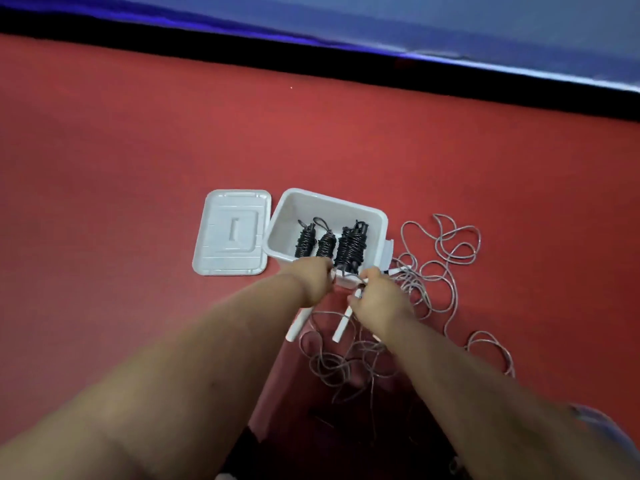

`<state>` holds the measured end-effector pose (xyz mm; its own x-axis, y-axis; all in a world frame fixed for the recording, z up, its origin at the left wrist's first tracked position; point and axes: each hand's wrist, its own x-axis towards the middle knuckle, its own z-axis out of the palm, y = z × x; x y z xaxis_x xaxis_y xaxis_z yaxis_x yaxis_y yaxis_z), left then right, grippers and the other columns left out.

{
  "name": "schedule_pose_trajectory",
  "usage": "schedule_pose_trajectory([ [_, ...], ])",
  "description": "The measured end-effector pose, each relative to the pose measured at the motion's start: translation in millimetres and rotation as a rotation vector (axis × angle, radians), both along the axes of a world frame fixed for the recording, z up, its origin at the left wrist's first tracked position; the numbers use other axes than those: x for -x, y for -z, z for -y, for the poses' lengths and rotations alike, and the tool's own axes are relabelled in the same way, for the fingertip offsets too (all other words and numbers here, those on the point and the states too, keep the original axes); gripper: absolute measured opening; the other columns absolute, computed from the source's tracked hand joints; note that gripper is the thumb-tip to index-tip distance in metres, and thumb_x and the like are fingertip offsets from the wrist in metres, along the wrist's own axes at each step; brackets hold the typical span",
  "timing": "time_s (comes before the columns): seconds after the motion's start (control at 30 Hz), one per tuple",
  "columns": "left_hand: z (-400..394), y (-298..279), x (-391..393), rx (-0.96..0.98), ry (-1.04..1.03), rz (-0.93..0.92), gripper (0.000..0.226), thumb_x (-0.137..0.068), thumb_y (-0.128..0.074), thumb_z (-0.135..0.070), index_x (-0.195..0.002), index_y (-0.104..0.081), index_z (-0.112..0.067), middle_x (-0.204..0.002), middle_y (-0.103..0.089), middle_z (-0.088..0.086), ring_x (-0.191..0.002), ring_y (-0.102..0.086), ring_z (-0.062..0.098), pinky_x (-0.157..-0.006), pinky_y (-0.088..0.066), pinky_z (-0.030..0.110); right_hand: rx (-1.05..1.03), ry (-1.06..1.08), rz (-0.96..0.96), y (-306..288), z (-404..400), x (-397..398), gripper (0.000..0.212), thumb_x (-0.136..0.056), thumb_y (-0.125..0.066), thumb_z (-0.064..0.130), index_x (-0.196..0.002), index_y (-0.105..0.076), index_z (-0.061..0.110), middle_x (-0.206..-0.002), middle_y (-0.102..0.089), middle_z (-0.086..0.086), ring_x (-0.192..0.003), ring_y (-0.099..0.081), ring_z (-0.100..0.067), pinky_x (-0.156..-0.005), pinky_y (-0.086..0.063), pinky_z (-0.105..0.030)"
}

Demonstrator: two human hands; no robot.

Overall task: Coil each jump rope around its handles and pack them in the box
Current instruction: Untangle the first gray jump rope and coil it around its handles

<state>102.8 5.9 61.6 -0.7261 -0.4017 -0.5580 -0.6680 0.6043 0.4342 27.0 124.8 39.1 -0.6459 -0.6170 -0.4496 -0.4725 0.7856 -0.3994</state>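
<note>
A white box (294, 206) stands open on the red floor, with three coiled black jump ropes (349, 247) lying side by side inside. In front of it my left hand (313, 277) grips a white handle (298, 325) that sticks out below the fist. Close beside it, my right hand (379, 294) holds another white handle (341, 327) and pinches its thin clear rope near the top. Loose clear rope (440, 268) sprawls in tangled loops right of the box and beneath my hands.
The box's white lid (232, 233) lies flat on the floor just left of the box. One more white handle (396, 270) lies by the box's right corner. A black strip and a blue mat (450, 32) border the red floor at the back.
</note>
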Motion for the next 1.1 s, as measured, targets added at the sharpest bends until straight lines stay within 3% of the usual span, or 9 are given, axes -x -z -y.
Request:
schedule_pose_trajectory([
  [0.1, -33, -55, -10, 0.025, 0.054, -0.087, 0.026, -0.098, -0.046, -0.027, -0.115, -0.052, -0.009, -0.120, -0.060, 0.015, -0.111, -0.053, 0.031, -0.081, -0.036, 0.030, 0.115, -0.015, -0.014, -58, -22, -3, 0.052, -0.090, -0.055, 0.030, -0.138, -0.035, 0.024, -0.130, -0.048, -0.007, -0.114, -0.053, -0.028, -0.092, -0.045, -0.036],
  [0.2, -63, -102, -25, 0.038, 0.012, -0.226, 0.028, -0.099, -0.041, -0.031, -0.116, -0.048, -0.010, -0.114, -0.061, 0.017, -0.107, -0.055, 0.033, -0.076, -0.033, 0.032, 0.249, -0.041, -0.026, -103, -45, -15, 0.038, -0.094, -0.048, 0.023, -0.132, -0.046, 0.022, -0.128, -0.051, -0.006, -0.112, -0.053, -0.024, -0.089, -0.042, -0.032],
  [0.27, -82, -131, -34, 0.041, -0.018, -0.314, 0.027, -0.099, -0.038, -0.033, -0.109, -0.048, -0.010, -0.107, -0.063, 0.018, -0.100, -0.057, 0.035, -0.074, -0.035, 0.034, 0.365, 0.035, 0.007, -129, -60, -28, 0.027, -0.091, -0.049, 0.019, -0.118, -0.054, 0.023, -0.114, -0.060, -0.003, -0.098, -0.057, -0.021, -0.077, -0.040, -0.028],
  [0.33, -98, -155, -41, 0.078, -0.004, -0.369, 0.025, -0.099, -0.037, -0.034, -0.105, -0.047, -0.012, -0.107, -0.062, 0.017, -0.100, -0.055, 0.034, -0.075, -0.037, 0.036, 0.459, 0.102, 0.017, -148, -73, -39, 0.016, -0.088, -0.049, 0.014, -0.090, -0.052, 0.029, -0.091, -0.063, 0.000, -0.081, -0.054, -0.020, -0.065, -0.035, -0.026],
  [0.4, -109, -170, -50, 0.114, -0.001, -0.435, 0.024, -0.099, -0.037, -0.035, -0.104, -0.049, -0.014, -0.106, -0.063, 0.014, -0.101, -0.054, 0.032, -0.076, -0.039, 0.036, 0.484, 0.115, 0.002, -163, -80, -47, 0.026, -0.087, -0.048, 0.008, -0.072, -0.042, 0.029, -0.073, -0.055, 0.005, -0.072, -0.049, -0.021, -0.056, -0.032, -0.029],
  [0.53, -116, -170, -66, 0.129, -0.055, -0.529, 0.023, -0.097, -0.043, -0.035, -0.106, -0.057, -0.019, -0.104, -0.066, 0.006, -0.101, -0.056, 0.027, -0.079, -0.042, 0.034, 0.343, 0.042, 0.022, -174, -82, -55, 0.023, -0.087, -0.048, 0.011, -0.070, -0.042, 0.024, -0.076, -0.059, -0.003, -0.077, -0.052, -0.027, -0.061, -0.033, -0.029],
  [0.7, -95, -152, -50, 0.099, -0.065, -0.487, 0.020, -0.095, -0.047, -0.036, -0.105, -0.060, -0.024, -0.098, -0.067, 0.001, -0.095, -0.058, 0.025, -0.081, -0.047, 0.035, 0.327, 0.132, 0.165, -144, -87, -47, 0.024, -0.087, -0.056, 0.018, -0.071, -0.040, 0.024, -0.058, -0.048, 0.009, -0.050, -0.042, -0.008, -0.049, -0.030, -0.022],
  [0.8, -83, -144, -36, 0.054, -0.121, -0.518, 0.019, -0.094, -0.049, -0.036, -0.105, -0.061, -0.025, -0.093, -0.067, 0.000, -0.092, -0.059, 0.025, -0.080, -0.048, 0.035, 0.341, 0.170, 0.206, -134, -78, -33, 0.028, -0.089, -0.056, 0.023, -0.067, -0.039, 0.022, -0.051, -0.045, 0.008, -0.043, -0.037, -0.008, -0.046, -0.026, -0.021],
  [1.1, -68, -133, -11, 0.037, -0.305, -0.670, 0.018, -0.095, -0.050, -0.038, -0.101, -0.061, -0.025, -0.074, -0.065, -0.002, -0.072, -0.058, 0.014, -0.067, -0.044, 0.031, 0.264, 0.179, 0.180, -123, -59, 12, 0.032, -0.090, -0.057, 0.026, -0.063, -0.040, 0.022, -0.058, -0.044, 0.007, -0.051, -0.039, -0.008, -0.049, -0.031, -0.023],
])
